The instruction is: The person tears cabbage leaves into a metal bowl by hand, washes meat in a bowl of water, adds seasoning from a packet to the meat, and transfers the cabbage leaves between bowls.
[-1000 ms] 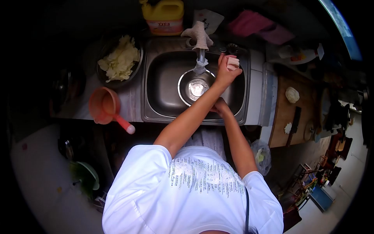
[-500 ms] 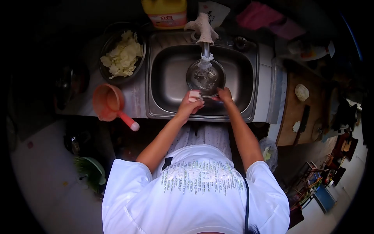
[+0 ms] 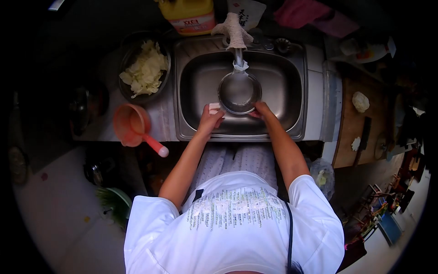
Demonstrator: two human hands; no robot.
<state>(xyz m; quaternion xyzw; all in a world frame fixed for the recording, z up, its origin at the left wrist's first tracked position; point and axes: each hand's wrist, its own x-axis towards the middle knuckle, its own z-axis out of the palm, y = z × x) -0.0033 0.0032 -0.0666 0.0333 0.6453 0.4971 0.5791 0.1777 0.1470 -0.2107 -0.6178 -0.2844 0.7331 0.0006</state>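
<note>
In the sink [image 3: 196, 82], a round metal bowl [image 3: 235, 110] sits under the tap [image 3: 239, 57], which has a pale cloth [image 3: 233, 34] over it and white wrapping at its spout. My left hand [image 3: 211, 119] is closed around a small pale pink block [image 3: 214, 108] beside the bowl's lower left edge. At the lower right edge of the bowl, my right hand [image 3: 262, 111] grips the rim. The bowl's inside is blurred, so its contents cannot be made out.
Left of the sink are a bowl of pale torn leaves [image 3: 148, 68] and an orange dipper [image 3: 132, 124]. A yellow jug [image 3: 189, 18] stands behind. On the right, a wooden board [image 3: 349, 105] holds a pale lump [image 3: 360, 102] and a dark-bladed knife [image 3: 364, 134].
My left hand has come back from the sink's right side to the bowl's left, still holding the block. My right hand now shows clearly at the rim. The bowl's inside looks smoother.
</note>
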